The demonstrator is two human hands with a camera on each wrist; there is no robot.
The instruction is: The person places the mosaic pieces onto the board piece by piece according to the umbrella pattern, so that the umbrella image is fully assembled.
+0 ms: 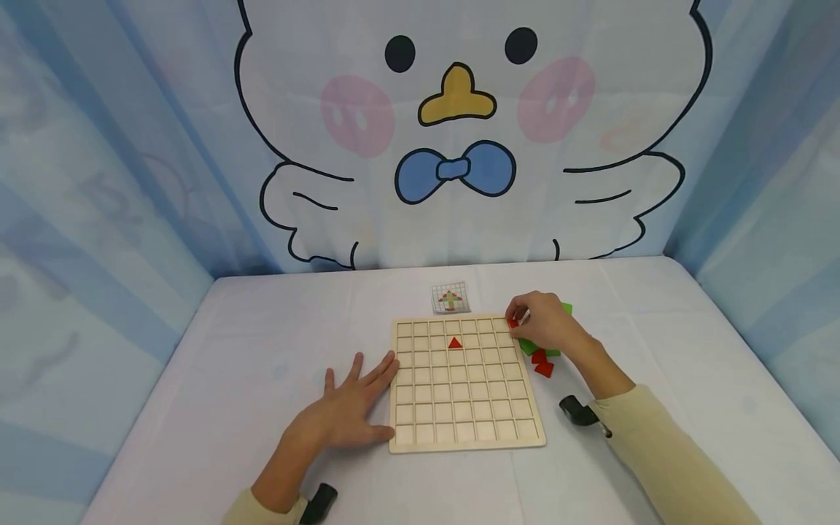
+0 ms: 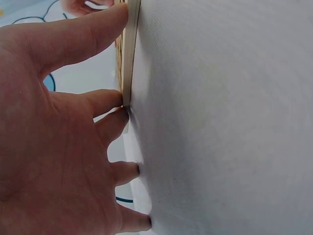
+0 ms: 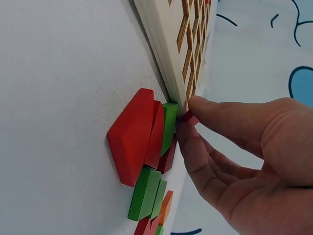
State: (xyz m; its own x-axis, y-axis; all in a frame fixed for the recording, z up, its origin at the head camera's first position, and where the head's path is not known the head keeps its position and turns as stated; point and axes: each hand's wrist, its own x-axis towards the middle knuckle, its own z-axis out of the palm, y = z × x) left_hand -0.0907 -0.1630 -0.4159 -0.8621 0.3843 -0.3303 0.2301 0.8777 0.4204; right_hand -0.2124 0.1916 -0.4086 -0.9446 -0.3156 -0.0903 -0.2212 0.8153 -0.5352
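Observation:
A square wooden grid board (image 1: 466, 394) lies on the white table, with a red triangle block (image 1: 455, 343) in one of its upper cells. My left hand (image 1: 351, 408) is spread flat beside the board; thumb and fingertips touch its left edge. At the upper right corner my right hand (image 1: 541, 319) pinches a small red block (image 3: 190, 118) between thumb and index finger, its shape mostly hidden. Just below that hand, red blocks (image 3: 132, 139) and green blocks (image 3: 145, 193) lie in a loose pile along the board's right side.
Behind the board lies a small card (image 1: 450, 298) with a grid and a red and green pattern. An orange block (image 3: 167, 208) shows at the pile's far end. A cartoon-printed curtain (image 1: 459, 226) stands behind the table, with more curtains on both sides.

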